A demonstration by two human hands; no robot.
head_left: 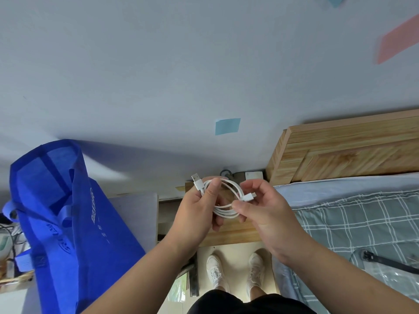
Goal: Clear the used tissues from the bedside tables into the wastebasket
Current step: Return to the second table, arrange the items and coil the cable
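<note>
Above the table (229, 234), just beside the bed, our left hand (199, 207) grips a coiled cable (226, 210) while our right hand (265, 209) pinches its loops.

We find the bag (74, 223) at the frame's lower left, the bedside table (231, 234) at centre, the bed (351, 211) right.

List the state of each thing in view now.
white cable: coiled, held by both hands
left hand: pinches coil beside USB plug
right hand: pinches coil beside small plug
blue bag: upright, mouth open
bedside table: top mostly hidden by hands
</note>
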